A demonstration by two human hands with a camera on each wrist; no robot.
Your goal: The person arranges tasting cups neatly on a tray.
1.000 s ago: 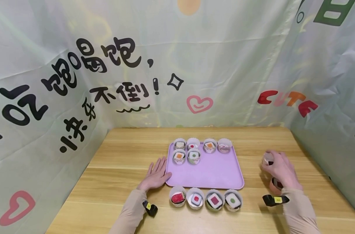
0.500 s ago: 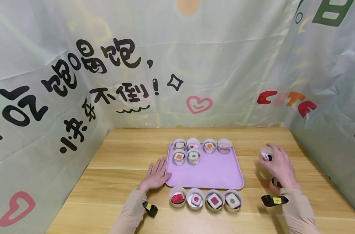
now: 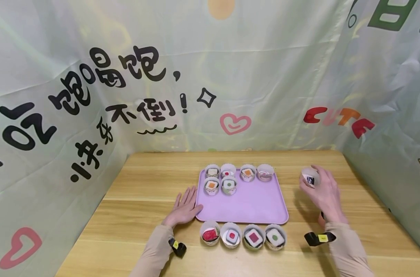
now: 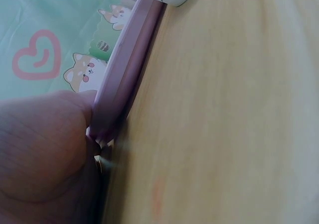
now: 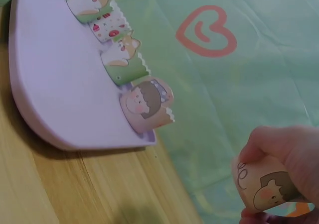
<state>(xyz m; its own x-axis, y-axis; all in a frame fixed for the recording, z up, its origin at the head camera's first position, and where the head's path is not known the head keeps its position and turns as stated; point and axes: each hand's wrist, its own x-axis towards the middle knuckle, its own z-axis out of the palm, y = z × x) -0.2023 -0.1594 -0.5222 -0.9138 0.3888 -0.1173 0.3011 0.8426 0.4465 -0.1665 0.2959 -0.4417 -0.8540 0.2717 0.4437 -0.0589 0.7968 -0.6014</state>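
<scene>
My right hand (image 3: 325,194) grips a small paper cup (image 3: 305,175) above the table, right of the tray. Inside that cup lies something black and white. In the right wrist view, thumb and fingers pinch the cup (image 5: 260,181), which has a cartoon face on its pink side. My left hand (image 3: 183,208) lies flat with spread fingers at the left edge of the lilac tray (image 3: 242,209). Its thumb touches the tray rim (image 4: 125,67). Toward the tray's back stand several paper cups, among them one with an orange-centred sushi piece (image 3: 211,186) and a pink cup (image 3: 265,173).
In front of the tray several more cups stand in a row, from one with a red-topped piece (image 3: 210,234) to one with a green-centred piece (image 3: 275,237). Another pink cup (image 3: 321,220) is partly hidden by my right wrist. Printed cloth (image 3: 272,77) encloses the wooden table (image 3: 144,184).
My right hand has lifted the paper cup and carried it left and toward the back, away from the other pink cup. The left hand and the tray stay where they were.
</scene>
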